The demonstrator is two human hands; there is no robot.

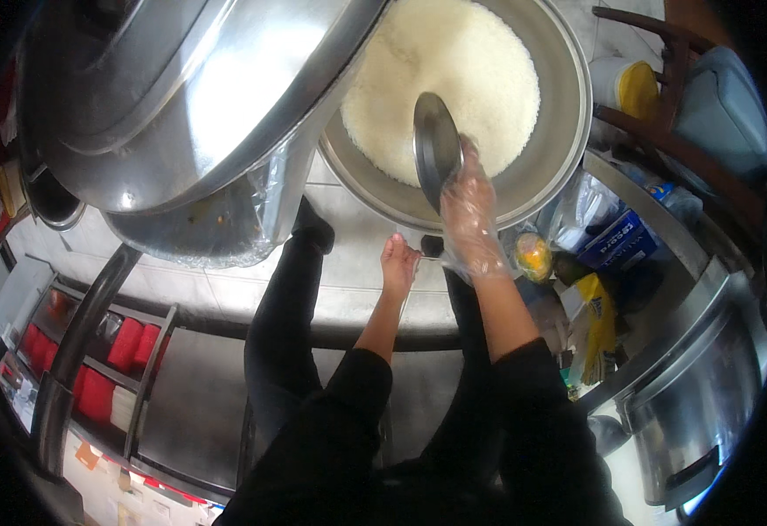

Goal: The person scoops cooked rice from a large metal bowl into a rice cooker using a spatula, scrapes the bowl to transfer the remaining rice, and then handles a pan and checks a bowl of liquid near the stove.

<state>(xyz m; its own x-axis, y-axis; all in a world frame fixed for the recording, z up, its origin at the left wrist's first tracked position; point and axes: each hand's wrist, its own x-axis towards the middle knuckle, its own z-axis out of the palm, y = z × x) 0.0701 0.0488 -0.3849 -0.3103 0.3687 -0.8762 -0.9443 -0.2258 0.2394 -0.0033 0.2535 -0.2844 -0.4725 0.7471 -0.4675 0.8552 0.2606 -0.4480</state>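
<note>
A wide metal pot [568,162] in front of me holds a broad mass of white rice [480,66]. Over its near side, my right hand [471,206], in a clear plastic glove, grips a shallow oval metal dish [437,145] by its edge. The dish is tilted, and whether it touches the rice I cannot tell. Bare and closed, my left hand [398,266] hovers just below the near rim of the pot, thumb up. A thin pale edge shows beside its fingers, but what they hold is not clear.
At upper left a big shiny metal lid [226,96] overhangs a clear plastic bag [226,232]. Bags and packages, including a yellow packet [596,329], crowd the right side. Red bundles [127,344] fill a compartmented rack at left. A wooden chair [638,118] stands far right.
</note>
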